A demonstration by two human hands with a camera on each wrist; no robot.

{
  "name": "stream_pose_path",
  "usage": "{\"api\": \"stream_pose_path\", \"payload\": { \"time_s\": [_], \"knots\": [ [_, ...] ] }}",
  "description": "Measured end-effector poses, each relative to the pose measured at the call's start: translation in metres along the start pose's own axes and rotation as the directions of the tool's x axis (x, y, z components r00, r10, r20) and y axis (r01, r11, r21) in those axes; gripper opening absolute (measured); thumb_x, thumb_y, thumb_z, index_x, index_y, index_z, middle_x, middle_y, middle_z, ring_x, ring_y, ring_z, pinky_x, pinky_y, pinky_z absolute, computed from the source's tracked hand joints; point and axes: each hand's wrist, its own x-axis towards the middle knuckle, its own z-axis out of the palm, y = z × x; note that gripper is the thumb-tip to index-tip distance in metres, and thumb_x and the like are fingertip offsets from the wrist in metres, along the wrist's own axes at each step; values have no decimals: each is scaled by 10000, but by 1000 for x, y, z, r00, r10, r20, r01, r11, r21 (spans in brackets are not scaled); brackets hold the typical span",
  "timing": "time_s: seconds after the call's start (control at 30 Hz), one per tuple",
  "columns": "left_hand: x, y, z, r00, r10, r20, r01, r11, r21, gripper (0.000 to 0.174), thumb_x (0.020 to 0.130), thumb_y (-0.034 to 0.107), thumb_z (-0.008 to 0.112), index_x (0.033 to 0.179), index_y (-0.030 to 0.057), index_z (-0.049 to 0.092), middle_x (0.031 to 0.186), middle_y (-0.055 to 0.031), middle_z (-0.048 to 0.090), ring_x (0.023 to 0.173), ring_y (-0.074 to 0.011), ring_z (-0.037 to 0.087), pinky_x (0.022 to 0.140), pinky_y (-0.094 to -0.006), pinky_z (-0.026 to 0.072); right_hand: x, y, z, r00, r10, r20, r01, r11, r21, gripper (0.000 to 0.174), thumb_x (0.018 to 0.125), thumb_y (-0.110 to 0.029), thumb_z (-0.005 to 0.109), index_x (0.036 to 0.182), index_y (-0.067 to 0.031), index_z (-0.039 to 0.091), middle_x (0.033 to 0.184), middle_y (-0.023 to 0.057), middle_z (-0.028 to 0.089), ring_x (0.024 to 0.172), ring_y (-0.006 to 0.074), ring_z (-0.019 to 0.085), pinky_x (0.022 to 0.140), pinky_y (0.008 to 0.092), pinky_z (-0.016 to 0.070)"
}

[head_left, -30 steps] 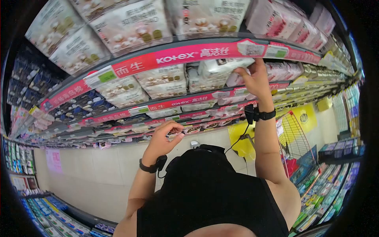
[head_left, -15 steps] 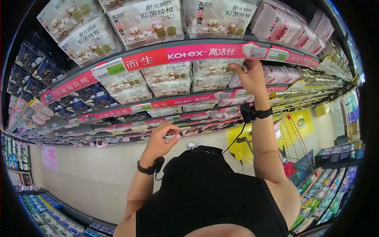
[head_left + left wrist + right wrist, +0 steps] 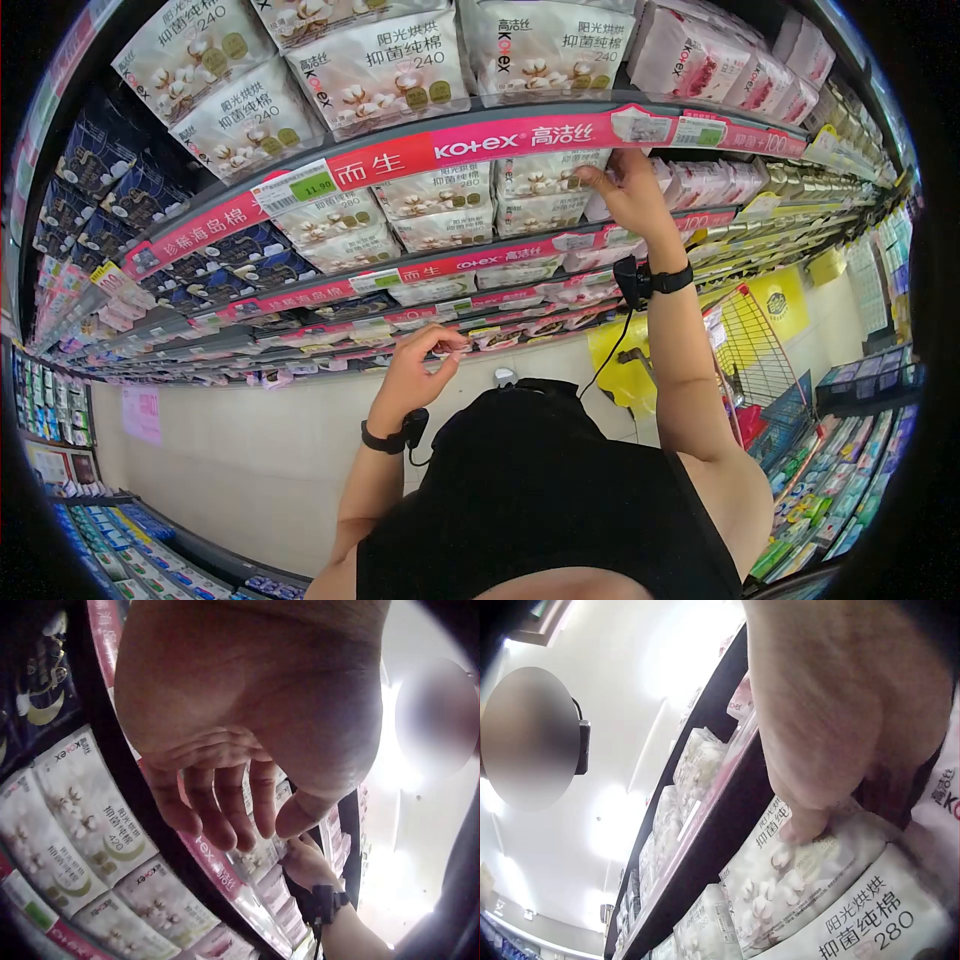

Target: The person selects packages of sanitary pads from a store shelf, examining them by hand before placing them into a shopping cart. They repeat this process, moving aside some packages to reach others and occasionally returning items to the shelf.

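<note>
Because the upper shelf (image 3: 480, 147) overhangs closely, the white pack (image 3: 545, 178) at one o'clock in the head view is best nudged level; the left hand (image 3: 412, 370) curls loosely, empty; the right hand (image 3: 640, 200) thumbs the pack, fingers hidden, grip unclear.

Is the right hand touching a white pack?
Touching. The right wrist view shows the right hand with its thumb on the white pack's front.

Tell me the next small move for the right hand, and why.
Probably ease the right hand off the upper white pack: that pack looks settled on the lower pack, and the thumb rests against its front.
</note>
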Motion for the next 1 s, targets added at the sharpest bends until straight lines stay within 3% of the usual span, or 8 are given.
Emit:
{"api": "stream_pose_path", "payload": {
  "time_s": [0.3, 0.33, 0.43, 0.47, 0.6, 0.73, 0.87, 1.0],
  "knots": [
    [-9, 10, -2, 1000, -18, 17, 18, 1000, 12, 165, 884, 7, 722, 1047, -1, 698, 955, -98, 703, 873, -186, 684, 792, -306, 541, -10, -19, -4, 1000, 26, 12, -26, 999, 27, 730, 891, -156, 831, 1464, 13, 412, 1316, 196, 637, 1233, 270, 613, 1028, 386, 486],
    [-11, 9, -1, 1000, -14, 12, 13, 1000, 11, 163, 883, 6, 721, 1044, -1, 697, 947, -95, 699, 870, -185, 683, 790, -306, 540, -12, -11, -5, 997, -61, -45, 58, 996, -66, 837, 846, -212, 867, 1491, 15, 385, 1357, 258, 614, 1281, 364, 604, 1056, 436, 489],
    [-15, 6, 6, 1000, 2, 29, -2, 1000, -5, 161, 882, 5, 719, 1041, 1, 694, 938, -93, 697, 850, -183, 676, 784, -304, 532, -33, -22, -7, 955, -146, -258, 101, 979, -180, 818, 831, -240, 878, 1474, -7, 430, 1344, 221, 628, 1299, 359, 581, 1085, 415, 463],
    [-18, 5, 11, 999, 3, 45, -2, 1000, -16, 160, 882, 5, 718, 1040, 3, 694, 938, -93, 697, 841, -183, 673, 782, -304, 528, -44, -22, -9, 924, -171, -343, 74, 958, -278, 590, 834, -206, 859, 1319, -29, 573, 1235, 161, 658, 1186, 337, 603, 1001, 394, 485],
    [-33, 1, 40, 988, 18, 153, -11, 999, -49, 145, 886, 13, 725, 1028, 7, 700, 933, -96, 701, 821, -189, 666, 769, -311, 522, -126, -2, -10, 853, -171, -494, -50, 914, -403, 218, 828, -83, 778, 987, -42, 634, 1015, 105, 629, 949, 282, 576, 812, 381, 458],
    [-54, 5, 76, 962, 17, 273, 11, 995, -103, 125, 882, 30, 748, 1000, 13, 710, 919, -81, 709, 820, -172, 658, 772, -308, 519, -263, 19, 7, 865, 266, -425, -386, 895, -224, 141, 822, -83, 747, 934, -57, 666, 932, 122, 652, 884, 323, 618, 780, 410, 507],
    [-81, 11, 106, 899, 33, 436, 26, 991, -128, 97, 879, 33, 755, 948, 4, 693, 872, -93, 697, 795, -205, 656, 750, -311, 514, -396, -17, 31, 898, 437, 59, -395, 856, -332, 193, 863, -174, 727, 962, -17, 672, 929, 165, 702, 884, 339, 684, 792, 433, 540],
    [-100, 15, 139, 837, 121, 533, -18, 981, -194, 122, 872, 55, 774, 857, -8, 671, 845, -105, 688, 771, -247, 657, 720, -324, 510, -445, -64, 27, 719, 638, 275, -540, 762, -358, 216, 867, -207, 726, 968, -23, 678, 947, 159, 715, 913, 381, 696, 798, 472, 544]
  ]
}}
